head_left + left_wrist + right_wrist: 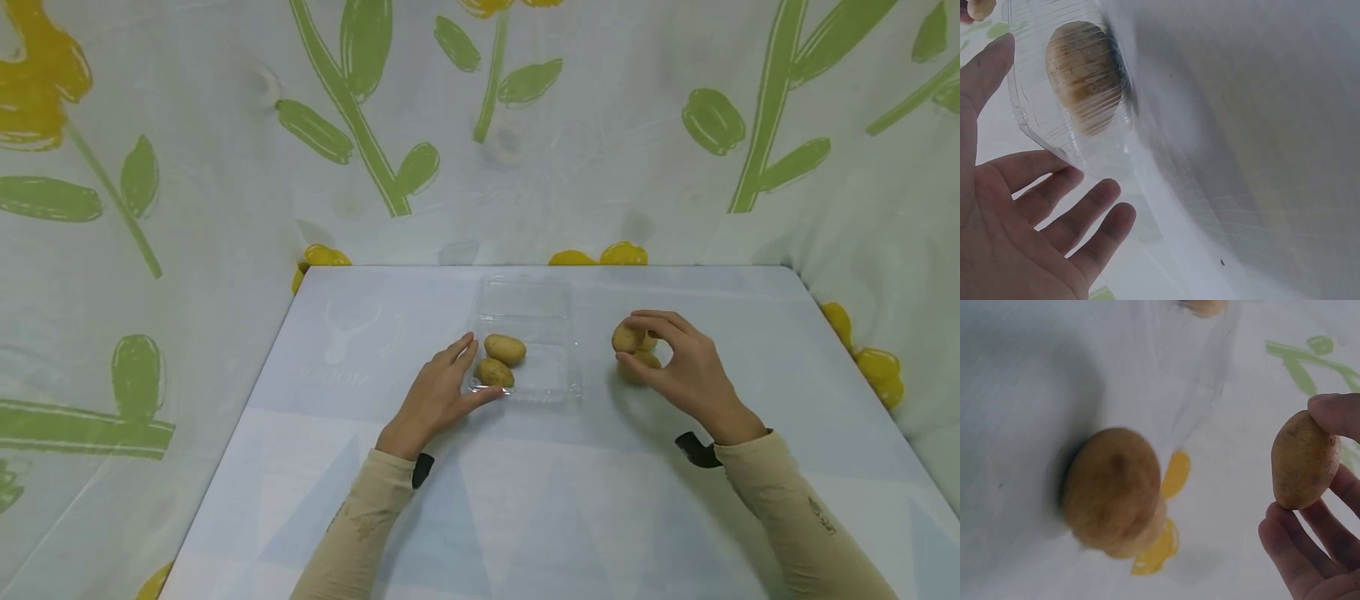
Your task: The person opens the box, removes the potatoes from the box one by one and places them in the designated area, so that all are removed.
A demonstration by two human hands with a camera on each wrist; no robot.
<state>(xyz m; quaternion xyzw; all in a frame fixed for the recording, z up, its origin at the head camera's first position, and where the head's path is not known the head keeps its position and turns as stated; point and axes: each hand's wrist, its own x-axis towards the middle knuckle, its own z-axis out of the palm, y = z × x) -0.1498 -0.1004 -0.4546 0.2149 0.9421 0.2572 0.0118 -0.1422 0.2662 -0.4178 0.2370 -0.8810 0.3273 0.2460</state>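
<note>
Container ribs [1065,120], left wrist only

2 potatoes [505,350] obstruct the left side of the container [543,368], leaving its right side passable.

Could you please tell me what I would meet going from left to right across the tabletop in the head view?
Left hand → clear box → held potato → right hand.

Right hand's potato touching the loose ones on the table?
Apart. The right wrist view shows a clear gap, with background visible between the held potato and the loose potatoes.
</note>
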